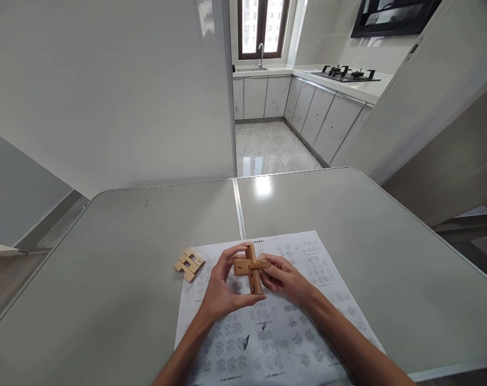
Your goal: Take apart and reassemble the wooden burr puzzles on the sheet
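Both my hands hold a wooden cross-shaped puzzle (251,266) of interlocked bars, just above a printed sheet (307,321) of diagrams lying on the grey table (106,279). My left hand (223,289) curls round the puzzle's left side, thumb under its lower end. My right hand (285,279) pinches the right end of the horizontal bar. A few loose notched wooden pieces (189,262) lie side by side on the table at the sheet's top left corner, a little left of my left hand.
The table has a seam (238,206) down its middle and rounded far corners. Behind it stands a white wall panel (106,91), and to its right a kitchen opens with cabinets (319,115), a sink tap (261,53) and a gas hob (347,73).
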The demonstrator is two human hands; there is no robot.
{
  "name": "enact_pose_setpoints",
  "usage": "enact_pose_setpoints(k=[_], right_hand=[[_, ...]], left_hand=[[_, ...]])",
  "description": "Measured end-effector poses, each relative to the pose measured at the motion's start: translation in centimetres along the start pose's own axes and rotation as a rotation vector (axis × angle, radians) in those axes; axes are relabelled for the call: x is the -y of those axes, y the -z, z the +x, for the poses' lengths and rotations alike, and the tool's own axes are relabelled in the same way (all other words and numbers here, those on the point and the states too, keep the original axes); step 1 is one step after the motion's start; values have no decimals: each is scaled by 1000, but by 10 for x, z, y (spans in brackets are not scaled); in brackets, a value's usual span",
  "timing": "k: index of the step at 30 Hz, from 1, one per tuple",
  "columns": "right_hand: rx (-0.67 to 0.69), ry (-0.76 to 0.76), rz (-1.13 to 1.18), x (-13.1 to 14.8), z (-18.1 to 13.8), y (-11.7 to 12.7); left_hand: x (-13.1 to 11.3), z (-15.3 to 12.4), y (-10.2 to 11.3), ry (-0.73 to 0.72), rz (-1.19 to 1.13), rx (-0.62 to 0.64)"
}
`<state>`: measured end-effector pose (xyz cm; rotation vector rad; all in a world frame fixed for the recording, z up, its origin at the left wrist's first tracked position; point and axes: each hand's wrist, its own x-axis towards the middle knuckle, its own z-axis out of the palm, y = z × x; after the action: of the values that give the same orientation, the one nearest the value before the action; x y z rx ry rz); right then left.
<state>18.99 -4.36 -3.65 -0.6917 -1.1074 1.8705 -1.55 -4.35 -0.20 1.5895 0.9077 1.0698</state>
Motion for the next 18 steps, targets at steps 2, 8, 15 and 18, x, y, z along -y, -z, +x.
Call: enact_pose_setpoints(k=[2,8,15,18], right_hand=[[-13,-1,9,0,0,-1],[45,-21,44,1,1,0],[40,4,-15,-1,0,4],[42,-16,-16,0,1,0]], left_hand=[[-2,0,0,-12,18,-3],[-7,0,0,-16,97,-22],[-3,1,2,8,83,-26],[1,1,0,4,46,-44]])
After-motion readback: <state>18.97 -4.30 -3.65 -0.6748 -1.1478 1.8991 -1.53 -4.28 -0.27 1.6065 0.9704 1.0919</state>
